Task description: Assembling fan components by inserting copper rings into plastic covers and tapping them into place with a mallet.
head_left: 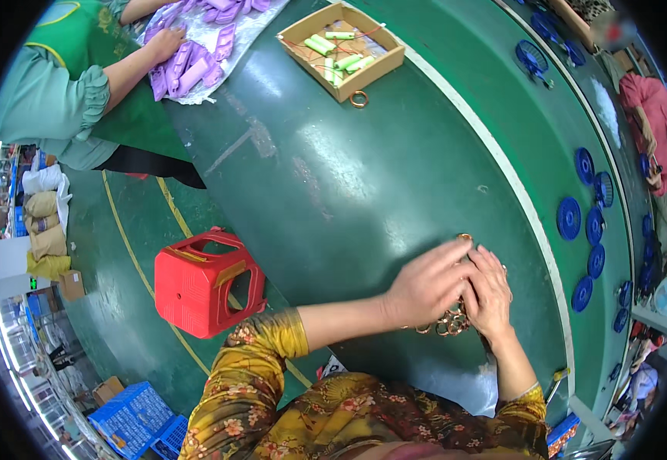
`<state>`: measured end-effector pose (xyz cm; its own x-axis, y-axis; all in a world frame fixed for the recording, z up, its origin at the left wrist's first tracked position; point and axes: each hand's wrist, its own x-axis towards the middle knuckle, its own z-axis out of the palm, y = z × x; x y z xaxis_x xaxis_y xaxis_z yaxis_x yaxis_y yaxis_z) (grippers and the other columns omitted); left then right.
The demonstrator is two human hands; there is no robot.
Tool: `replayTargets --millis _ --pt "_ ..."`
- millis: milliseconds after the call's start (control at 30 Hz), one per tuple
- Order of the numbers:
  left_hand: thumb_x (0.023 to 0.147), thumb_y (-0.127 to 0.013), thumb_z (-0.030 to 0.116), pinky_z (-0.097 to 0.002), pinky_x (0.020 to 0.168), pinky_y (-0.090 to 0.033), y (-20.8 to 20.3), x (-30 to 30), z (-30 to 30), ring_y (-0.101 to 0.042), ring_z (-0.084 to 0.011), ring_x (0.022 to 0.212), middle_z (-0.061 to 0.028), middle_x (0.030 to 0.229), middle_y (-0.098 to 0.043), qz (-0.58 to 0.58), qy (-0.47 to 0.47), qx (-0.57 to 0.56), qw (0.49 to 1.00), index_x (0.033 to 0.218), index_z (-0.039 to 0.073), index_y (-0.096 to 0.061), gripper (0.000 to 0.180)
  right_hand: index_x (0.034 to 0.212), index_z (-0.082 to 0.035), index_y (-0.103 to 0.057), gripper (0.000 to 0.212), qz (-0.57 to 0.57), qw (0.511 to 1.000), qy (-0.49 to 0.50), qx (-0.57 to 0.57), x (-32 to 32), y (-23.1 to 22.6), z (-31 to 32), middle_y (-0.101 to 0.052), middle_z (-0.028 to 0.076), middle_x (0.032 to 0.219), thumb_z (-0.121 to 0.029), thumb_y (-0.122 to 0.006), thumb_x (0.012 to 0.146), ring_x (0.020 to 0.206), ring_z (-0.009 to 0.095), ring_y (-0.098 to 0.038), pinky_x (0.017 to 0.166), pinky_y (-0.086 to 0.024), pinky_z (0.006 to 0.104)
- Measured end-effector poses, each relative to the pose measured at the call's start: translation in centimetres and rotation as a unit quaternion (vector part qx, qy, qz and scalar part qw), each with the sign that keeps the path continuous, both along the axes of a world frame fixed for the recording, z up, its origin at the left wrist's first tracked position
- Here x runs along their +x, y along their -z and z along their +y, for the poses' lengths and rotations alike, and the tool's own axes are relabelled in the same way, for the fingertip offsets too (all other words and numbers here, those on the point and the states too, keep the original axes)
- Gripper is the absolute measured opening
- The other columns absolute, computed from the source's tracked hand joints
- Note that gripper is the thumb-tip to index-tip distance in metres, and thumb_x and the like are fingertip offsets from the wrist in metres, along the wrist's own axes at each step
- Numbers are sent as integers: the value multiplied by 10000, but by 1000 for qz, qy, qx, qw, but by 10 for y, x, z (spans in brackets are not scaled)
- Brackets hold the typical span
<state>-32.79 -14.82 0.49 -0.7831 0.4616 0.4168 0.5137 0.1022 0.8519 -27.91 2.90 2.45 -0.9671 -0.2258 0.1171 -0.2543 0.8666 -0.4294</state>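
Observation:
Several small copper-coloured rings (451,323) lie in a pile on the green worktable (333,230), partly hidden under and between my hands. Stretched across the pile from the left, my left hand (429,284) has its fingers out, with a slight motion blur. My right hand (490,295) is cupped over the rings on the right, fingers stretched forward and touching the left hand's fingers. Another copper ring (464,237) shows just beyond the fingertips. Whether any ring is pinched under the palms cannot be seen.
At the far side stands a cardboard tray (341,88) of green battery cells with wires, a copper ring (359,99) beside it. A co-worker's hand (167,44) touches purple plastic parts (195,65). A red stool (207,284) stands left; blue fan-like parts (569,218) sit beyond the white strip.

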Motion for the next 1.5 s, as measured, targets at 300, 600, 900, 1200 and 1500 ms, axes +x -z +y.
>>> replayTargets --millis 300,600,900,1200,1500 --pt "863 -556 317 -585 1051 -234 40 -182 -43 -356 -372 1278 -236 1343 -415 175 -321 -306 879 1213 -9 -484 483 1058 -21 -629 227 20 993 114 -29 71 -16 15 -624 140 1127 -89 -603 844 1105 315 -573 1031 -379 473" --pt "891 -574 260 -435 948 -404 16 -61 -25 -491 -344 1119 -181 1192 -541 120 -129 -183 967 1138 22 -589 344 1155 -76 -604 334 94 961 261 -22 100 -5 84 -596 112 1214 -194 -635 844 1198 302 -515 1051 -361 437" --pt "936 -459 354 -485 1101 -241 15 48 66 -399 -354 1286 -177 1323 -495 79 32 -186 979 1267 58 -527 449 1189 -166 -616 380 60 989 128 -52 99 24 70 -535 68 1314 -368 -590 868 1283 283 -421 1110 -243 465" --pt "942 -464 295 -520 1073 -268 17 196 179 -420 -395 1242 -214 1268 -509 52 -16 -163 985 1158 -2 -565 382 1095 -68 -641 273 90 960 243 -107 224 26 113 -578 84 1243 -148 -598 838 1213 278 -495 1073 -338 435" --pt "934 -506 193 -414 995 -392 -2 226 229 -519 -333 1154 -165 1173 -589 18 26 -49 998 1001 46 -661 224 936 -106 -657 182 120 902 408 77 377 -13 133 -619 68 1102 -232 -624 809 1161 292 -487 1004 -310 532"
